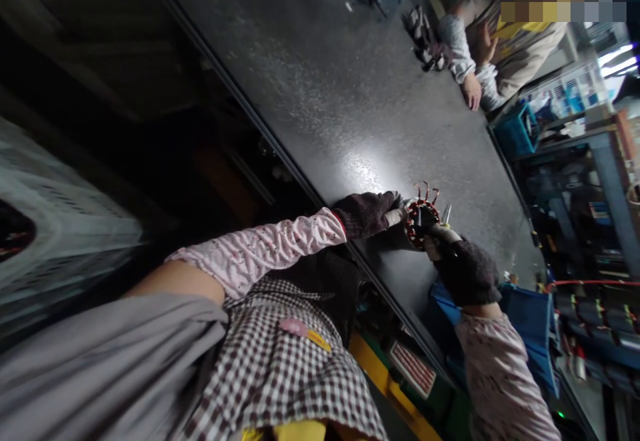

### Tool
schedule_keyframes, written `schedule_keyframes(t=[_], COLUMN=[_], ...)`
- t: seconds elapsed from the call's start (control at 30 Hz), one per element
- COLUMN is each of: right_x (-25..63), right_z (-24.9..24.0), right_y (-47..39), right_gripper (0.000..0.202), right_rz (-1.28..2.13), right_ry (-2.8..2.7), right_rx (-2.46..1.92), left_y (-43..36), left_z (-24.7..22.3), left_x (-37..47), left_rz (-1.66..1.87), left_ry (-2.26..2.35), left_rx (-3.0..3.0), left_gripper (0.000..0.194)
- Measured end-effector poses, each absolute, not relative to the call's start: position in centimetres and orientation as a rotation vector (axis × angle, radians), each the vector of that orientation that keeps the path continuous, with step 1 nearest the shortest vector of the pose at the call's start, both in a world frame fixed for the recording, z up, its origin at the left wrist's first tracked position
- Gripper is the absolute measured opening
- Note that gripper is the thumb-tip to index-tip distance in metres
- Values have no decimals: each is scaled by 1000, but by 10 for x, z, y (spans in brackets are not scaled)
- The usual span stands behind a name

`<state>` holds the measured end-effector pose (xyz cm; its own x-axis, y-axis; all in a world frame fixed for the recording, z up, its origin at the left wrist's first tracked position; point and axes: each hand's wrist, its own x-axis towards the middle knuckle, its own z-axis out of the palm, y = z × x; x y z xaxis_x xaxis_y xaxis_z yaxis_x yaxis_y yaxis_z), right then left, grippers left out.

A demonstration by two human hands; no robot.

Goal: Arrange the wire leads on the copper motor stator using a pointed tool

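Checked cloth and a grey sleeve fill the near edge of the view. Beyond them, both gloved hands meet over the dark table [350, 94] at a stator [421, 217], a small ring with red copper windings and wire ends standing up. Left hand [367, 213] has its fingers [395, 214] closed on the ring's side. Right hand [465, 271] grips the other side, fingers together around it.

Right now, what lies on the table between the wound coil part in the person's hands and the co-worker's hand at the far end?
In the head view, the dark table is bare between the wound stator and the co-worker's hand.
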<state>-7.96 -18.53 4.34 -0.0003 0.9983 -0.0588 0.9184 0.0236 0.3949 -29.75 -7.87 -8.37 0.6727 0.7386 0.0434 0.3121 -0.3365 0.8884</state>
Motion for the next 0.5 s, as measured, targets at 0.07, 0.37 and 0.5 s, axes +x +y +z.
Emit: schedule_keyframes(t=[0.07, 0.37, 0.5], right_x=[-80, -97, -118], right_z=[43, 51, 70], right_y=[-187, -189, -204], right_gripper=[52, 45, 31], right_rz=[405, 579, 757], right_ry=[1984, 2073, 2367], right_rx=[1986, 1852, 1912], left_y=[-78, -78, -78], left_z=[-84, -87, -90], left_x=[-298, -296, -295], left_rz=[551, 565, 607], left_ry=[817, 829, 811], left_rx=[1929, 1915, 1885], left_gripper=[46, 45, 43])
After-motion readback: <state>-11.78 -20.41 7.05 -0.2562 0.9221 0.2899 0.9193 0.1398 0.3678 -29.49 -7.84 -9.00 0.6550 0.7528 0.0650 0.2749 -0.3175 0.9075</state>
